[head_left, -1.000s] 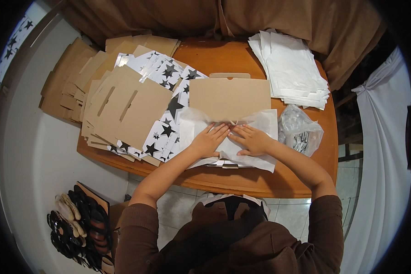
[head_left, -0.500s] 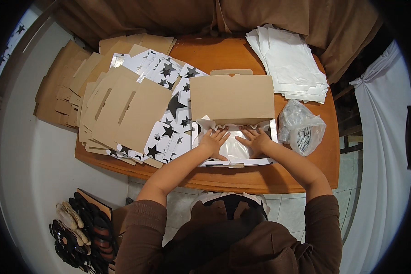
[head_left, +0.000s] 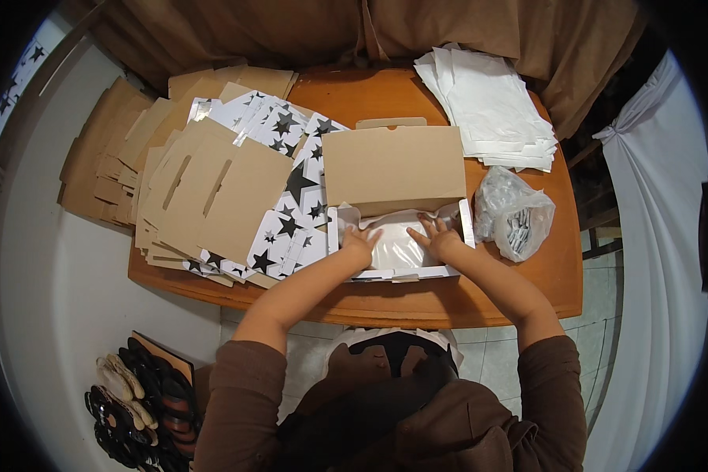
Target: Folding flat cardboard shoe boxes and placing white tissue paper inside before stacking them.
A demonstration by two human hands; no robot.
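Note:
In front of me an opened cardboard box stands on the table, its brown lid tipped back and its white walls low around the inside. White paper lines the bottom of the box. My left hand rests on the paper at the box's left end, fingers spread. At the right end my right hand lies on the lining, its fingers also apart. Neither hand grips anything that I can see. Some fingertips are hard to make out against the paper's folds.
Flat box blanks, brown and white with black stars, are piled on the left. White paper sheets lie at the back right. A clear plastic bag of small silvery pieces sits right of the box. Shoes are at lower left.
Both hands have shifted slightly on the paper; the left fingers have drawn toward the box's left end. More of the lining shows between them. The whole view has shifted a little.

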